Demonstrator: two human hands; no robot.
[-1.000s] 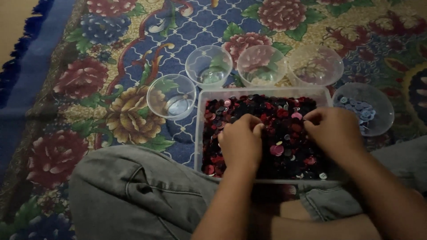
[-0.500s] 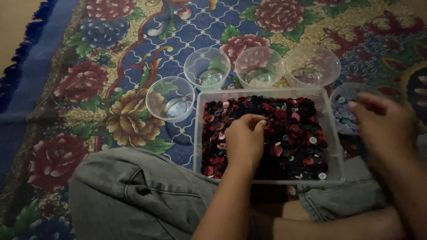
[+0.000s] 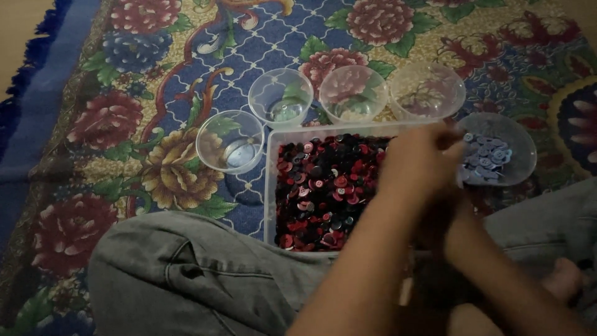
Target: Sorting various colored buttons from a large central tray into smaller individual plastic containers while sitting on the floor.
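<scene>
Red, black and dark maroon buttons [image 3: 323, 193] fill a clear rectangular plastic tray [image 3: 271, 186] that sits on a flowered carpet [image 3: 124, 124] just in front of the person's crossed legs in grey trousers [image 3: 186, 274]. Both hands are bunched together over the right end of the tray, one overlapping the other. The left hand [image 3: 413, 165] lies uppermost, its fingers curled inward and blurred; whether it pinches a button cannot be told. The right hand [image 3: 451, 205] is almost wholly hidden under it, only the wrist and forearm showing — its grip cannot be told either.

Five small clear round bowls ring the tray. One bowl [image 3: 230, 142] stands just beside the tray's left wall, and three more stand in a row along the far edge — the first [image 3: 280, 98], the middle one [image 3: 353, 93] and the third [image 3: 427, 90]. What any of these four holds cannot be made out in the dim light. The fifth bowl [image 3: 497, 149], near the tray's right end and close to the hands, holds a heap of pale blue buttons [image 3: 488, 155].
</scene>
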